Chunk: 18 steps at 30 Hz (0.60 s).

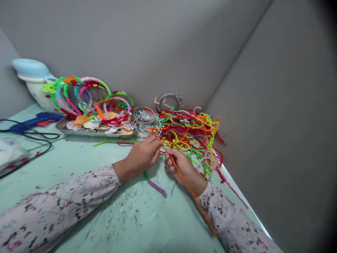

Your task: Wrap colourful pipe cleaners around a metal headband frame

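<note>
An orange pipe cleaner (193, 195) runs from between my hands down over the right wrist and sleeve. My right hand (181, 165) is closed on it near its upper end. My left hand (143, 154) is pinched beside it, fingertips close to the right ones; what it grips is too small to make out. A green and purple fuzzy strip (156, 188) shows below my left hand. Beyond my right hand lies a tangled heap of coloured pipe cleaners (189, 128), with loops of grey wire (147, 121) at its left.
A metal tray (92, 134) of shells stands at the back left, fuzzy coloured hoops (89, 79) on it. Farther left are a blue glue gun (26, 124), its black cable (39, 156), a white container with blue lid (33, 68) and a plastic bag (12, 153). Grey walls bound the table.
</note>
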{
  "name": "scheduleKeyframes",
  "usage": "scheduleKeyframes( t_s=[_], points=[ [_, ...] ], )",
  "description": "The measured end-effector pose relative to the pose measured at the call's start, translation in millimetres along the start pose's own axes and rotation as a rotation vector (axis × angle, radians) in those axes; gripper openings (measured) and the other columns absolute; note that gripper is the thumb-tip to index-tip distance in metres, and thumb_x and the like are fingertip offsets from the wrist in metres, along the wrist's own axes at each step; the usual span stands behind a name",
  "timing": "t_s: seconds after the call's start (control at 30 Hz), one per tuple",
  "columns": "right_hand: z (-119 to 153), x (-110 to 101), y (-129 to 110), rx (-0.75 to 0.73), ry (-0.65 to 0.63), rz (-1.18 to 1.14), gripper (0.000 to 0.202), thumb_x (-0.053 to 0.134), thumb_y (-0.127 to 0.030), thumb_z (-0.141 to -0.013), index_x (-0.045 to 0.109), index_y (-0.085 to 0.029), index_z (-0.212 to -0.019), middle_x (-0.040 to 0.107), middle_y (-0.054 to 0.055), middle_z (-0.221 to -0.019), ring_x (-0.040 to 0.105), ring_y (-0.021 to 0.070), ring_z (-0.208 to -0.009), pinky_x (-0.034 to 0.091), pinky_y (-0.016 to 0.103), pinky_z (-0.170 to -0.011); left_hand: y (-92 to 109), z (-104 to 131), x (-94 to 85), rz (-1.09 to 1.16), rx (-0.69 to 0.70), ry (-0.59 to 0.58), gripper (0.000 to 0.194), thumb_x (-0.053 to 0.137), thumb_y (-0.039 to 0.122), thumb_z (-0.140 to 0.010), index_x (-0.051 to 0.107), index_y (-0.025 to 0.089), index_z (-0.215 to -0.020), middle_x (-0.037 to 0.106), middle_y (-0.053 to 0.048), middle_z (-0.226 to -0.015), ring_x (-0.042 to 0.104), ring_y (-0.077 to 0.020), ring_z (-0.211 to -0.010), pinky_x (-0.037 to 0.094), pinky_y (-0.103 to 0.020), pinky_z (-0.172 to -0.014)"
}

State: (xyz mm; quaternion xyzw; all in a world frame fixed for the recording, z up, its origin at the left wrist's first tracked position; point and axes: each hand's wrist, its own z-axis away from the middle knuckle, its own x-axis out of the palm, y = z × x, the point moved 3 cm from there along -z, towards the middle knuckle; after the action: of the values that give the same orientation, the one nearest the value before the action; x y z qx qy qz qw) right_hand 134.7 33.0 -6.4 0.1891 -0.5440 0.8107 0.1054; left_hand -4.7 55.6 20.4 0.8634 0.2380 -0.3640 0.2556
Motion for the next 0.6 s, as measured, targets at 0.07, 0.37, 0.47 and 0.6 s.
scheduleKeyframes(
  t_s=[0.07,0.37,0.47,0.6],
  points=[
    [0.2,-0.2,-1.1,-0.034,0.026,0.053,0.017,0.055,-0.028,-0.068,0.055,-0.015,-0.056,0.045,-0.006,-0.043,0.037,0.0038,-0.035,0.026,0.014,-0.033,0.2,-0.6,-0.1,0.016,-0.031,-0.012,0.023,0.043,0.014,-0.087,0.062,0.015,-0.100,0.061,-0.007,-0.092,0.059,-0.0157,-0.082,0.046,-0.026,-0.069],
    [-1.6,-3.4,-6.3,-0.246,0.078,0.325,0.020,0.048,-0.027,-0.072,0.056,-0.016,-0.057,0.047,-0.005,-0.043,0.039,0.0057,-0.036,0.030,0.016,-0.035,-0.4,-8.2,-1.3,0.196,-0.240,-0.069,0.022,0.040,0.016,-0.086,0.062,0.015,-0.088,0.062,-0.005,-0.086,0.056,-0.0159,-0.079,0.042,-0.027,-0.072],
    [-0.5,-2.8,-7.5,-0.282,0.093,0.391,0.020,0.046,-0.025,-0.072,0.056,-0.016,-0.058,0.047,-0.005,-0.044,0.040,0.0059,-0.037,0.031,0.017,-0.036,-2.5,-10.3,-0.5,0.316,-0.364,-0.110,0.020,0.041,0.018,-0.083,0.061,0.016,-0.079,0.062,-0.003,-0.076,0.056,-0.0146,-0.071,0.041,-0.025,-0.065],
    [0.0,-3.0,-7.3,-0.290,0.112,0.432,0.020,0.047,-0.026,-0.073,0.056,-0.017,-0.058,0.047,-0.005,-0.045,0.040,0.0059,-0.037,0.031,0.016,-0.037,-7.3,-12.5,2.7,0.527,-0.539,-0.203,0.019,0.042,0.019,-0.077,0.061,0.017,-0.077,0.056,0.003,-0.055,0.050,-0.0123,-0.053,0.035,-0.023,-0.053]
  ],
)
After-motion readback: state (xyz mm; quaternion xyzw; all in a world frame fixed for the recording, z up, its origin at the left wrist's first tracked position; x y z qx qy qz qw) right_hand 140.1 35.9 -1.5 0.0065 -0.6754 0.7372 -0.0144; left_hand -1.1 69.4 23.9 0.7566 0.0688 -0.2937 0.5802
